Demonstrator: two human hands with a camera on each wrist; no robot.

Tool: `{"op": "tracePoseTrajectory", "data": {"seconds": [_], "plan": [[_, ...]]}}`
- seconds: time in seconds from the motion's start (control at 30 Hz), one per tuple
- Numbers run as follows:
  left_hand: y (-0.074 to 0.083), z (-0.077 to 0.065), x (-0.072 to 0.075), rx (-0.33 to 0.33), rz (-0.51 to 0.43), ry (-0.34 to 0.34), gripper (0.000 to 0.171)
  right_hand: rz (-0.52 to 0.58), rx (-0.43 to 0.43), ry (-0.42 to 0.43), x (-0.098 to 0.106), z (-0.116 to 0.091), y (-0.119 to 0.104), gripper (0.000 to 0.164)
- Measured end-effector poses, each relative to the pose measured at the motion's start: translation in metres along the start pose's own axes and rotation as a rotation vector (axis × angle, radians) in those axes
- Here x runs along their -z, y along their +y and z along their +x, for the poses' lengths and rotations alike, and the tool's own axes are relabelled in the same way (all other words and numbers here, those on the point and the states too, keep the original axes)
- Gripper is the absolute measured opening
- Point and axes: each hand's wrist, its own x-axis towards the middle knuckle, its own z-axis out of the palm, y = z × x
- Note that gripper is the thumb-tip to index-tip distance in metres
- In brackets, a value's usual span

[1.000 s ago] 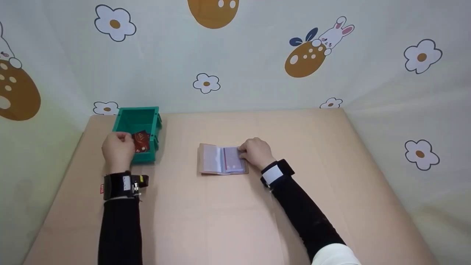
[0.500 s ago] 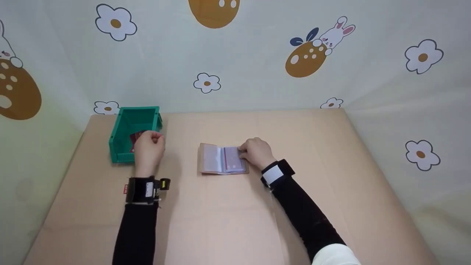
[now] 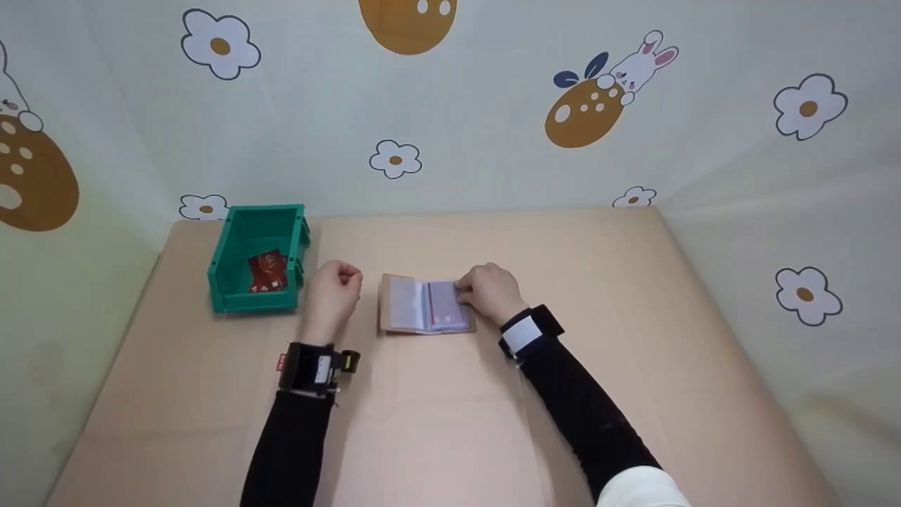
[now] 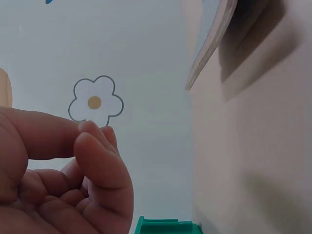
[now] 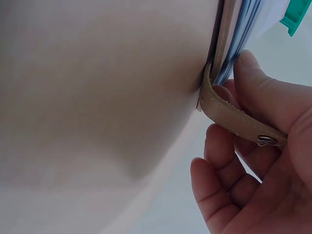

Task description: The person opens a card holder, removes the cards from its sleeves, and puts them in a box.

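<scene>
An open brown card holder [image 3: 405,303] with clear sleeves lies on the table. A card with a red stripe shows in its right-hand sleeve. My right hand [image 3: 490,292] grips the holder's right edge; in the right wrist view the thumb [image 5: 251,63] lies against the sleeves, and the snap strap [image 5: 234,117] runs past the fingers. Left of the holder, apart from it, is my left hand [image 3: 332,296]. Its fingers are curled, thumb tip [image 4: 87,129] meeting the index finger, and nothing shows between them. Red cards [image 3: 269,270] lie in the green bin [image 3: 257,304].
The bin stands at the table's back left, just left of my left hand. Behind the table [image 3: 422,436] hangs a pale wall cloth [image 3: 479,105] printed with flowers and rabbits, which also covers both sides.
My left hand has moved from the green bin rightward to beside the card holder, uncovering the red cards in the bin. My right hand has stayed on the holder.
</scene>
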Motion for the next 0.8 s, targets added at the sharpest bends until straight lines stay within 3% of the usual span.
{"op": "tracePoseTrajectory", "data": {"seconds": [0.57, 0.8], "plan": [[0.005, -0.005, -0.034, -0.015, 0.066, -0.096, 0.011, 0.005, -0.010, -0.019, -0.001, 0.001, 0.001, 0.029], [0.004, -0.006, -0.045, -0.071, 0.121, -0.129, 0.010, -0.011, -0.003, -0.012, 0.001, 0.000, 0.000, 0.027]]}}
